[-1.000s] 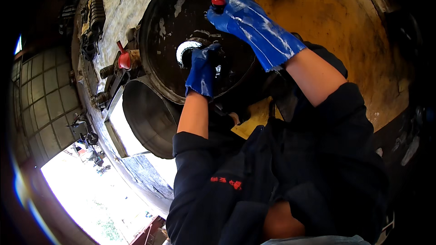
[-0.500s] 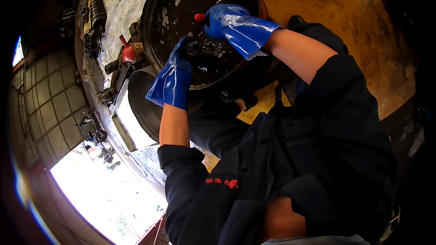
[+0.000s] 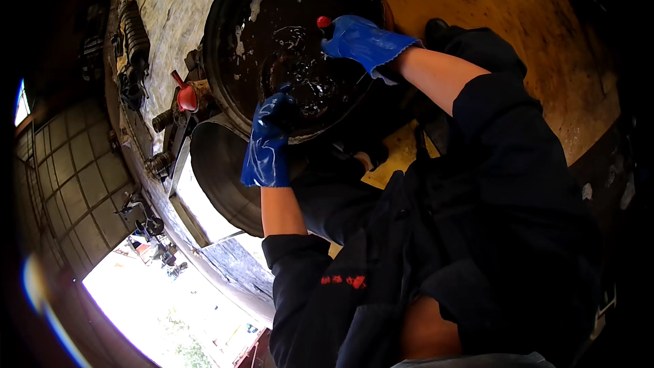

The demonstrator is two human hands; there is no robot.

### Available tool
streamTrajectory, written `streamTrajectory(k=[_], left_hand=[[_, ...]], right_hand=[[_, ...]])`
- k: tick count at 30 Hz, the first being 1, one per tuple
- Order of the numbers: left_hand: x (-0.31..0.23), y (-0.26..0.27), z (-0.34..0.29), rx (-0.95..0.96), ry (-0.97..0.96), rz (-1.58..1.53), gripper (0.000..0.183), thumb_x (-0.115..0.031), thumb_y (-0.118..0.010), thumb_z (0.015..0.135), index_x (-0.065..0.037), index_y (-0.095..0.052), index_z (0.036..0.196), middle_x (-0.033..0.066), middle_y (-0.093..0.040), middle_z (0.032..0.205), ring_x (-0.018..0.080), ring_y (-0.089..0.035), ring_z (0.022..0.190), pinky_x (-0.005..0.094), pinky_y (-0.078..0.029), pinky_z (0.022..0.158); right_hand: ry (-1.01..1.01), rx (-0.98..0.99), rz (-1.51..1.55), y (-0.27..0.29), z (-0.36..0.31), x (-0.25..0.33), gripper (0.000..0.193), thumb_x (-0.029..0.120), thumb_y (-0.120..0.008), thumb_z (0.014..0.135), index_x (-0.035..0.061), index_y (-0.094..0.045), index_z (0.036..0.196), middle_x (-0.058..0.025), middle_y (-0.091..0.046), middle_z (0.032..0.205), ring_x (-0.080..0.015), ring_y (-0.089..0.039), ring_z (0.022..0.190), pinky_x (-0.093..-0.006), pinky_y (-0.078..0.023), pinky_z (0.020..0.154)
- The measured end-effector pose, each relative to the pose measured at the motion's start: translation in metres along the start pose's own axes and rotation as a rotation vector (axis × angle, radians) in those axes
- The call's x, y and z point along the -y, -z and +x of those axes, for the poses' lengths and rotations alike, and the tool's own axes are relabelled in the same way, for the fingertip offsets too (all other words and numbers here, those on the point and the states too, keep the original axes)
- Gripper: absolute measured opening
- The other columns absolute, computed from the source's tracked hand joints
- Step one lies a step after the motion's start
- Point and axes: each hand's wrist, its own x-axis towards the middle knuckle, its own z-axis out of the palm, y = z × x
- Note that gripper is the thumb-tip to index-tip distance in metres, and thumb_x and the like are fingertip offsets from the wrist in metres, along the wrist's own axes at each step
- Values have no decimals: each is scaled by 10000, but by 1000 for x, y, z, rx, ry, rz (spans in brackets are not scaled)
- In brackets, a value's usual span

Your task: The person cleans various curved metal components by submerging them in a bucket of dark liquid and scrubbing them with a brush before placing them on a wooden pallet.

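Note:
A wide round black tub (image 3: 215,61) holds dark liquid with pale foam patches and ripples. My right hand (image 3: 357,42), in a long blue rubber glove, is closed over the tub's right side. From its fist sticks out the red end of a handle (image 3: 323,22); the rest of that tool is hidden. My left hand (image 3: 270,136), in a matching wet glove, is at the tub's near left rim with its fingers curled inward over the liquid. Whatever they grip is lost in the dark.
A red scoop-like vessel (image 3: 185,98) stands left of the tub, near greasy machine parts. Farther left lies a dark ribbed metal part (image 3: 134,31). A second round metal container (image 3: 221,174) sits close to my left forearm. Brown stained flooring (image 3: 470,0) spreads to the right.
My left hand has drawn back toward the near rim, its fingers going from extended to curled. My right hand has moved right and slightly nearer, carrying the red-ended handle.

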Motion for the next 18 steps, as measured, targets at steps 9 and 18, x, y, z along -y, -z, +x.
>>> streamTrajectory(k=[9,18], left_hand=[[-2,-5,-21,-449,-83,406,455,-68,-778,860,27,-617,1275,150,-715,1109,263,-711,961,360,-593,839],[12,-17,-18,-391,-237,130,596,100,-767,814,-32,-577,1363,106,-693,1191,244,-696,1012,363,-599,892]], right_hand=[[248,319,751,-17,-17,80,376,382,-692,964,114,-740,1223,-75,-752,1053,-141,-691,983,-334,-548,858],[211,217,380,-63,29,96,271,360,-623,977,125,-757,991,-51,-725,814,-168,-672,758,-358,-544,729]])
